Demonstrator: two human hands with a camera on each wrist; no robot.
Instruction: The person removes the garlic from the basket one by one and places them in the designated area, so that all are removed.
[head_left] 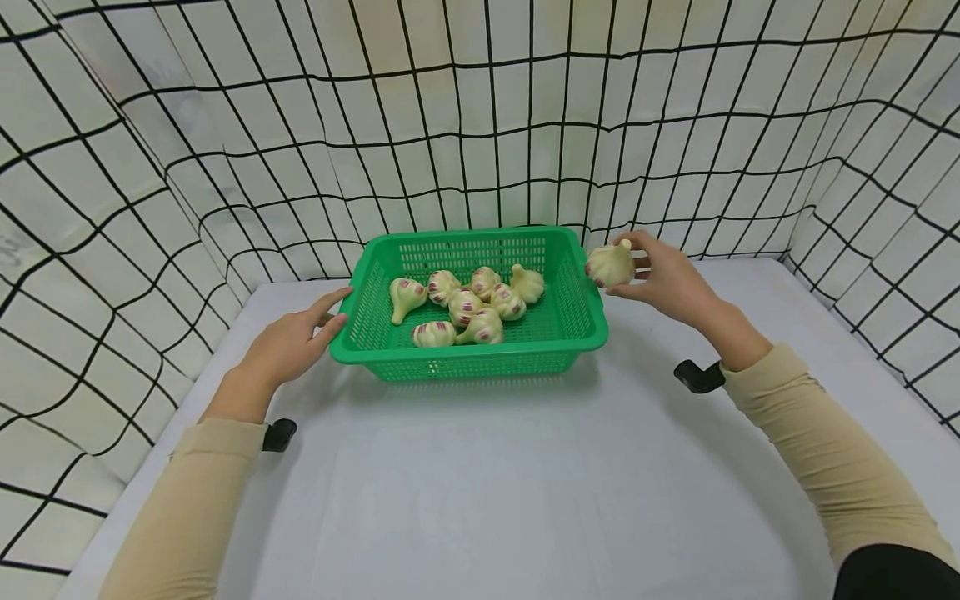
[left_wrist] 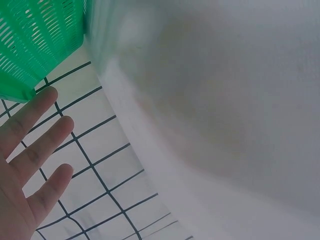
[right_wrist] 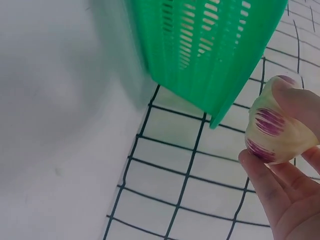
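Observation:
A green plastic basket [head_left: 480, 353] with slotted sides stands on the table, and several cream garlic bulbs [head_left: 465, 307] with purple streaks lie inside it. At the basket's left end, my left hand [head_left: 288, 340] has its fingertips at the rim. In the left wrist view those fingers [left_wrist: 42, 147] are spread and fairly straight beside the green wall. Just outside the right end, my right hand [head_left: 671, 282] pinches one garlic bulb [head_left: 611, 265] between thumb and fingers. The right wrist view shows this bulb [right_wrist: 267, 127] beside the basket, off the table.
White cloth [head_left: 480, 483] covers the table. A black wire grid [head_left: 491, 133] with white sheeting behind it rises at the back and both sides. Small black devices [head_left: 699, 377] are strapped at both wrists.

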